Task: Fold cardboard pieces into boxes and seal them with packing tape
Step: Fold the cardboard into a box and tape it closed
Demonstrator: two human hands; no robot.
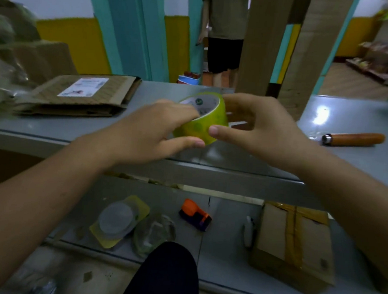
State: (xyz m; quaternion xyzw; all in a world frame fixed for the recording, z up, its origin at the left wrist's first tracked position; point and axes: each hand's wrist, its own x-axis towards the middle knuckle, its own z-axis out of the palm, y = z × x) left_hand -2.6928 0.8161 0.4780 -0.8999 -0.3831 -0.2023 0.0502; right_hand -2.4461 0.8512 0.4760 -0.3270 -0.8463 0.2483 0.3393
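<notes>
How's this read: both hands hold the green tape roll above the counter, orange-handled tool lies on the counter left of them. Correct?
Wrong on the side. The head view shows the orange-handled tool lying on the counter to the right of the hands, not the left. The rest stands: left hand and right hand both hold the green tape roll above it.

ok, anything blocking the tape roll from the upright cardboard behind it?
Nothing visible. The left hand and right hand both grip the tape roll over the counter; the upright cardboard stands beyond it, with only the right hand's fingers on that side.
</notes>
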